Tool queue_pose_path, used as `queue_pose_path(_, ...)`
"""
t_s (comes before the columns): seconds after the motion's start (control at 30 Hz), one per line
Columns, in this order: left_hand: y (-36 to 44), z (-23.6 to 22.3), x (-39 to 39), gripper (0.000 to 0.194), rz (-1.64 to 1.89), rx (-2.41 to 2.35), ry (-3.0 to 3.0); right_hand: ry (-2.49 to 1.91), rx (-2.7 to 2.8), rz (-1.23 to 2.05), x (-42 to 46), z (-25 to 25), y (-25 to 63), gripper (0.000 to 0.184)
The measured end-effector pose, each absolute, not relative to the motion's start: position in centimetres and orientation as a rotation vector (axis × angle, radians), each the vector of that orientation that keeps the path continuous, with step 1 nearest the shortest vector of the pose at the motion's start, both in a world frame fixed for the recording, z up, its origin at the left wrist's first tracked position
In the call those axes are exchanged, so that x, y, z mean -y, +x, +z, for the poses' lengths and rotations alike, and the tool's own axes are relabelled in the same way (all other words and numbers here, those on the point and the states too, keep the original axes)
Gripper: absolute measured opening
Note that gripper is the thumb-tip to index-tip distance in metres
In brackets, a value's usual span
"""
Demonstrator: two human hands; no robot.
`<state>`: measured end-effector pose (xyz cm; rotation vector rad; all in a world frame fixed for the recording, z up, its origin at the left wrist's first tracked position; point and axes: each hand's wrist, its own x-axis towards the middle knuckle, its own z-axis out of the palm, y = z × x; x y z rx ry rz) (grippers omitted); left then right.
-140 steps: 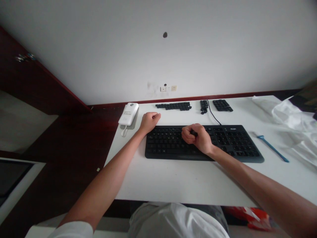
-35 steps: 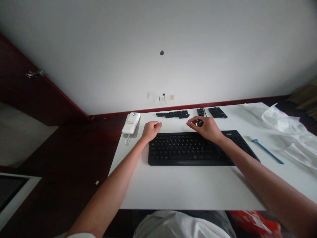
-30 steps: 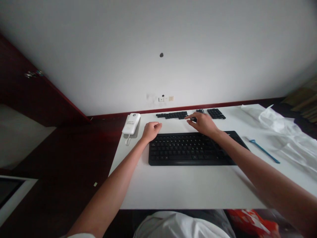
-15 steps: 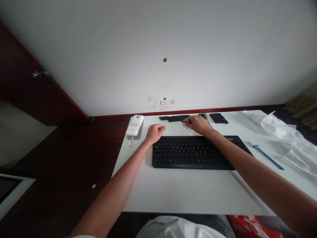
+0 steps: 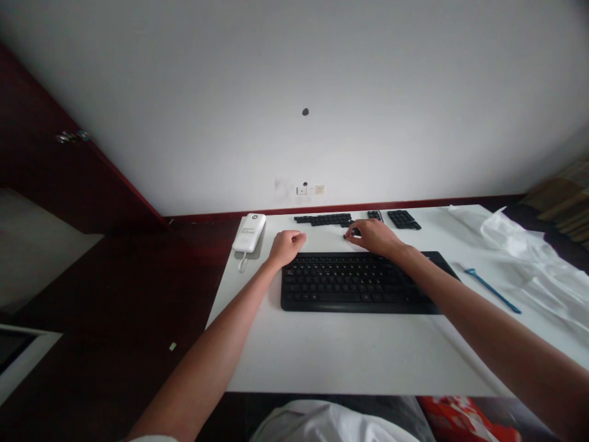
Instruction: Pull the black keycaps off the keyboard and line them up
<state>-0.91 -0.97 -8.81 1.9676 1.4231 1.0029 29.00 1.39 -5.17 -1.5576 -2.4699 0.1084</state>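
Observation:
A black keyboard [image 5: 340, 297] lies on the white table. My left hand [image 5: 286, 247] is a loose fist at its upper left corner; I see nothing in it, though the palm side is hidden. Beyond the keyboard's far edge, my right hand [image 5: 375, 236] pinches a small black keycap [image 5: 345, 236] between thumb and fingertips, just over the tabletop. Behind it, black keycaps [image 5: 329, 219] stand in rows along the table's far side. A further block of keycaps [image 5: 402, 219] sits to the right, and a small group [image 5: 373, 215] lies between them.
A white power bank [image 5: 250, 232] with a strap or short cable lies at the table's left edge. On the right are a blue stick-like tool [image 5: 492, 290] and crumpled clear plastic wrap [image 5: 515, 239]. The wall with sockets [image 5: 311, 190] rises behind the table.
My right hand has drawn back slightly from the keycap rows, toward me, with the small keycap now visible in its pinch. My left hand has stayed in place.

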Motion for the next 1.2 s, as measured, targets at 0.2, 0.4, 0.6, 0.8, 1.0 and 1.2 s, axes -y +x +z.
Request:
queue_pose_path(0.2,-1.0,-8.9,0.8,0.047,1.002,-1.426,1.972,-1.610,2.555,0.144,-1.7,-4.1,28.6,0.023)
queue_pose_path(0.4,-0.9,-8.8,0.9,0.047,1.001,-1.415,1.967,-1.536,2.538,0.241,-2.2,-4.1,28.7,0.022)
queue_pose_path(0.6,-0.8,-8.9,0.8,0.047,1.003,-1.432,1.970,-1.491,2.545,0.310,-1.7,-2.8,29.6,0.023)
queue_pose_path(0.8,-0.9,-9.2,0.7,0.048,0.984,-1.457,1.976,-1.499,2.410,0.639,1.7,0.5,30.0,0.032)
queue_pose_path(1.0,-1.0,-9.2,0.7,0.049,0.998,-1.435,1.987,-1.516,2.453,0.783,5.3,1.4,30.4,0.033)
queue_pose_path(1.2,-0.9,-8.9,0.9,0.048,0.989,-1.447,1.986,-1.553,2.641,0.630,8.0,-0.2,30.4,0.026)
